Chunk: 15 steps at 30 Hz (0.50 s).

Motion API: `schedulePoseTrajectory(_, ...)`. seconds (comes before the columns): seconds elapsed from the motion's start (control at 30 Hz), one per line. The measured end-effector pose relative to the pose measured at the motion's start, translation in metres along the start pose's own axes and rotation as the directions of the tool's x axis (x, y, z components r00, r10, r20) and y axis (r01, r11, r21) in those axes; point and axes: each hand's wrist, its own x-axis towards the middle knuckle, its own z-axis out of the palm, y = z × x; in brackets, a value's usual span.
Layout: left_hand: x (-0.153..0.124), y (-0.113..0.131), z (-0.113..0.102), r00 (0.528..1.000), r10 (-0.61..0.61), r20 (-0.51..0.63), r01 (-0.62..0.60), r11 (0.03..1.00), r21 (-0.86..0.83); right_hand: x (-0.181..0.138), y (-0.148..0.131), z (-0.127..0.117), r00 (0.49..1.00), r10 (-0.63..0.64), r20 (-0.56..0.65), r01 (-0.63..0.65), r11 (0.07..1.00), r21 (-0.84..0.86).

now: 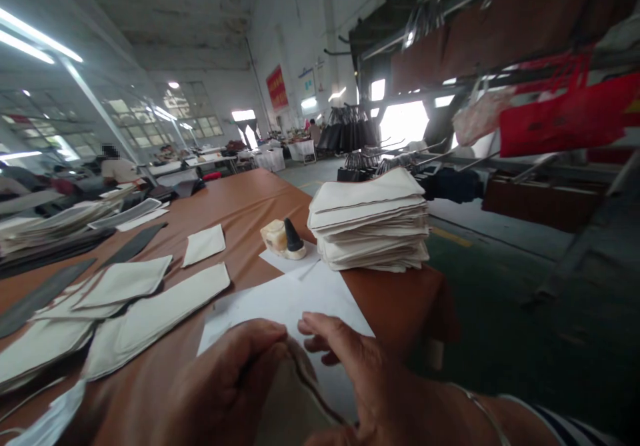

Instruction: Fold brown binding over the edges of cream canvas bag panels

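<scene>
My left hand (235, 373) is closed on a cream fabric panel (293, 403) with a dark brown edge, pinching its upper corner between thumb and fingers. Just right of that edge, my right hand (355, 366) is open, its fingers slightly bent and apart from the corner. Its thumb is low in the view, close to the panel; whether they touch I cannot tell. Under both hands lies a white paper sheet (320, 299). Beyond it stand a yellowed plastic container (274, 234) and a black cone-shaped nozzle or cap (293, 236), side by side.
A tall stack of cream panels (370, 226) stands near the right edge of the brown-covered table (245, 193). Several loose cream pieces (160, 306) and dark strips (45, 293) lie to the left. Racks with hanging bags (565, 116) are on the right. A person (117, 168) sits far left.
</scene>
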Motion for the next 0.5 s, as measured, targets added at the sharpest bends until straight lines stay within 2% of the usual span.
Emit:
schedulePoseTrajectory(0.07,0.018,0.017,0.013,0.971,0.236,-0.032,-0.235,0.971,0.049,-0.001,0.005,-0.011,0.99,0.137,0.035,-0.141,0.984,0.113)
schedulePoseTrajectory(0.13,0.035,0.03,0.024,0.886,0.459,-0.06,-0.45,0.885,0.12,0.0,0.023,-0.028,0.97,0.232,-0.074,-0.215,0.959,0.187)
schedulePoseTrajectory(0.2,0.047,0.031,0.032,0.808,0.581,-0.1,-0.553,0.806,0.211,-0.004,0.057,-0.051,0.919,0.322,-0.226,-0.28,0.939,0.2)
schedulePoseTrajectory(0.27,0.053,0.017,0.036,0.782,0.605,-0.15,-0.546,0.78,0.305,-0.014,0.1,-0.075,0.834,0.448,-0.323,-0.43,0.894,0.128)
schedulePoseTrajectory(0.33,0.052,-0.013,0.039,0.802,0.567,-0.187,-0.47,0.792,0.389,-0.031,0.144,-0.097,0.72,0.544,-0.431,-0.587,0.808,0.038)
schedulePoseTrajectory(0.37,0.05,-0.033,0.04,0.825,0.531,-0.196,-0.416,0.803,0.427,-0.04,0.164,-0.106,0.682,0.566,-0.463,-0.633,0.774,0.014)
schedulePoseTrajectory(0.4,0.048,-0.056,0.041,0.868,0.466,-0.172,-0.347,0.817,0.461,-0.049,0.18,-0.114,0.643,0.581,-0.498,-0.676,0.736,-0.014)
schedulePoseTrajectory(0.43,0.045,-0.08,0.04,0.921,0.365,-0.136,-0.257,0.832,0.491,-0.058,0.192,-0.121,0.612,0.588,-0.528,-0.712,0.701,-0.044)
schedulePoseTrajectory(0.5,0.039,-0.129,0.035,0.964,0.235,-0.126,-0.135,0.838,0.528,-0.071,0.205,-0.13,0.58,0.567,-0.585,-0.748,0.654,-0.108)
